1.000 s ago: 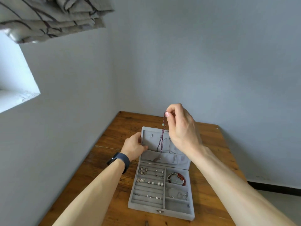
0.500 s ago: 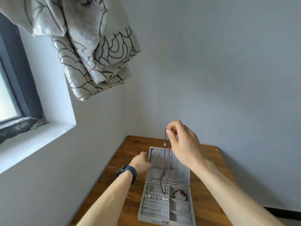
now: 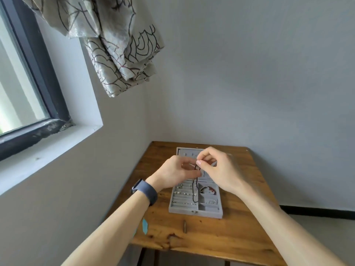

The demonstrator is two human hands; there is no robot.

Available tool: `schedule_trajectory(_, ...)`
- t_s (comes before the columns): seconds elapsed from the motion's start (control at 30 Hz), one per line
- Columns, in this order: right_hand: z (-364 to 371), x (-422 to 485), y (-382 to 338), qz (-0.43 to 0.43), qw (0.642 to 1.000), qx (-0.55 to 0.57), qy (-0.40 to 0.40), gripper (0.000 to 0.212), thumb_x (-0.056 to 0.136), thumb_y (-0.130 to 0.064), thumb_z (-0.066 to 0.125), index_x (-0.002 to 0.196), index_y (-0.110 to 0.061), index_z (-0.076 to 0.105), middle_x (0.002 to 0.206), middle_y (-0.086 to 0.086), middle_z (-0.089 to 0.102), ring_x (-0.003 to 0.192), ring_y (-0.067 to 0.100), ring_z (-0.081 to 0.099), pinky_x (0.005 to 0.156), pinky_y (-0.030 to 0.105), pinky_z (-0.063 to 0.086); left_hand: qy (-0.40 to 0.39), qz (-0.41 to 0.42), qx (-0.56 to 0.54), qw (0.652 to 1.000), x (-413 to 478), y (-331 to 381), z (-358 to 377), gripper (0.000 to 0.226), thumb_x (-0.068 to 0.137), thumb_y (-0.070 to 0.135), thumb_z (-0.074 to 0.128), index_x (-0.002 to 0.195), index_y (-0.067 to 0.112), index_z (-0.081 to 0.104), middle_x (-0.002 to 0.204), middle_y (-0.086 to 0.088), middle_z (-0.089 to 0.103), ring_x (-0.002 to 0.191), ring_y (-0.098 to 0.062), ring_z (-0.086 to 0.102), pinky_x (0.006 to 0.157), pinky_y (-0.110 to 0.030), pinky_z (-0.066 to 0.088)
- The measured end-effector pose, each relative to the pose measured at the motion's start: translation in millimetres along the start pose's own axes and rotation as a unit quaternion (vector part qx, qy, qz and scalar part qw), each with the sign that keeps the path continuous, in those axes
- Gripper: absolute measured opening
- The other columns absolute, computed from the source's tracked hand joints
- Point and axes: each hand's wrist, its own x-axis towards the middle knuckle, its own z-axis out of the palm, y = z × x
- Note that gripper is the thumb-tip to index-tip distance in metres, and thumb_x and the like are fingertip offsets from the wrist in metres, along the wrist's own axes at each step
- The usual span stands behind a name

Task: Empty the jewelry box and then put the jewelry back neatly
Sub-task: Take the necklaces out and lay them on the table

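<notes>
Nearest on the wooden tabletop lies a small dark object, too small to identify. Beyond it the grey jewelry box sits open, its long axis running away from the person and its lid at the far end, mostly hidden by both hands. A dark necklace hangs vertically over the trays. The right hand pinches its top between thumb and forefinger. The left hand, with a dark watch on the wrist, curls at the strand just below; whether it grips cannot be told. A red bracelet lies in 1 right compartment.
</notes>
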Motion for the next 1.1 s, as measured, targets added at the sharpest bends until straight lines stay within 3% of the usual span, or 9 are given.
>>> schedule_trajectory(0.07, 1.3, -21.4, -1.4, 0.017, 1.0, 0.016, 0.0, 0.009, 0.092, -0.029, 0.069, 0.089, -0.037, 0.065, 0.086, -0.025, 0.068, 0.085, -0.005, 0.064, 0.067, 0.009, 0.045, 0.015, 0.016, 0.026, 0.999, -15.5, -6.2, 13.2, 0.014, 0.087, 0.03, 0.075, 0.099, 0.023, 0.078, 0.088, 0.008, 0.075, 0.079, -0.005, 0.069, 0.074, -0.02, 0.052)
schedule_trajectory(0.17, 5.6, -54.2, 1.8, 0.055, 0.996, 0.066, -0.01, 0.009, 0.093, -0.027, 0.068, 0.093, -0.035, 0.064, 0.09, -0.017, 0.07, 0.088, 0.0, 0.065, 0.075, 0.015, 0.05, 0.012, 0.014, -0.027, 0.999, -39.7, -18.8, 32.1, 0.01, 0.091, 0.028, 0.072, 0.093, 0.021, 0.078, 0.084, 0.009, 0.076, 0.077, -0.005, 0.072, 0.073, -0.012, 0.05)
schedule_trajectory(0.37, 29.9, -129.2, 25.0, 0.122, 0.984, 0.096, -0.09, 0.012, 0.096, -0.028, 0.065, 0.103, -0.038, 0.063, 0.097, -0.018, 0.069, 0.094, -0.001, 0.064, 0.082, 0.019, 0.051, 0.013, -0.03, -0.16, 0.987, -77.6, -33.3, 59.1, 0.016, 0.096, 0.024, 0.068, 0.098, 0.009, 0.074, 0.084, -0.005, 0.076, 0.078, -0.022, 0.072, 0.08, -0.032, 0.06)
schedule_trajectory(0.47, 50.4, -166.4, 40.2, 0.163, 0.975, 0.1, -0.113, 0.007, 0.098, -0.032, 0.061, 0.099, -0.036, 0.066, 0.097, -0.02, 0.07, 0.094, -0.001, 0.063, 0.084, 0.019, 0.05, 0.009, -0.052, -0.22, 0.974, -95.0, -38.4, 71.1, 0.018, 0.097, 0.025, 0.066, 0.096, 0.008, 0.071, 0.083, -0.006, 0.075, 0.079, -0.02, 0.069, 0.08, -0.034, 0.057)
schedule_trajectory(0.57, 72.3, -198.1, 54.4, 0.212, 0.961, 0.132, -0.118, 0.011, 0.098, -0.037, 0.059, 0.09, -0.036, 0.066, 0.097, -0.02, 0.069, 0.093, -0.003, 0.063, 0.08, 0.02, 0.047, 0.001, -0.082, -0.273, 0.959, -110.0, -46.4, 83.3, 0.017, 0.097, 0.028, 0.065, 0.096, 0.012, 0.069, 0.09, -0.009, 0.075, 0.083, -0.024, 0.069, 0.08, -0.037, 0.054)
schedule_trajectory(0.67, 91.7, -220.8, 69.0, 0.287, 0.934, 0.173, -0.122, 0.015, 0.098, -0.038, 0.058, 0.086, -0.035, 0.067, 0.095, -0.018, 0.07, 0.093, -0.003, 0.062, 0.087, 0.031, 0.049, -0.008, -0.12, -0.338, 0.933, -120.2, -56.4, 92.8, 0.017, 0.095, 0.03, 0.061, 0.099, 0.014, 0.064, 0.103, -0.01, 0.076, 0.092, -0.025, 0.073, 0.085, -0.036, 0.057)
schedule_trajectory(0.77, 102.8, -236.3, 76.6, 0.352, 0.905, 0.229, -0.062, 0.016, 0.099, -0.031, 0.057, 0.091, -0.026, 0.07, 0.094, -0.01, 0.072, 0.1, 0.012, 0.065, 0.089, 0.04, 0.053, 0.005, -0.142, -0.41, 0.901, -127.1, -68.0, 97.4, 0.011, 0.096, 0.021, 0.054, 0.1, 0.012, 0.059, 0.105, -0.016, 0.074, 0.088, -0.03, 0.072, 0.081, -0.037, 0.058)
schedule_trajectory(0.93, 97.2, -243.6, 68.6, 0.329, 0.91, 0.253, -0.001, 0.02, 0.104, -0.025, 0.049, 0.096, -0.02, 0.067, 0.094, -0.008, 0.074, 0.091, 0.011, 0.071, 0.079, 0.029, 0.053, -0.014, -0.195, -0.366, 0.91, -137.9, -85.1, 96.9, 0.019, 0.079, 0.023, 0.061, 0.097, 0.014, 0.062, 0.082, -0.009, 0.066, 0.062, -0.02, 0.06, 0.063, -0.026, 0.053)
schedule_trajectory(1.1, 86.2, -237.4, 57.5, 0.236, 0.949, 0.208, -0.024, 0.017, 0.103, -0.028, 0.053, 0.093, -0.026, 0.067, 0.071, -0.009, 0.065, 0.069, 0.008, 0.063, 0.066, 0.017, 0.047, -0.164, -0.234, -0.119, 0.951, -140.0, -95.9, 100.8, 0.031, 0.094, 0.045, 0.063, 0.117, 0.025, 0.065, 0.064, 0.003, 0.063, 0.058, -0.01, 0.057, 0.059, -0.023, 0.047)
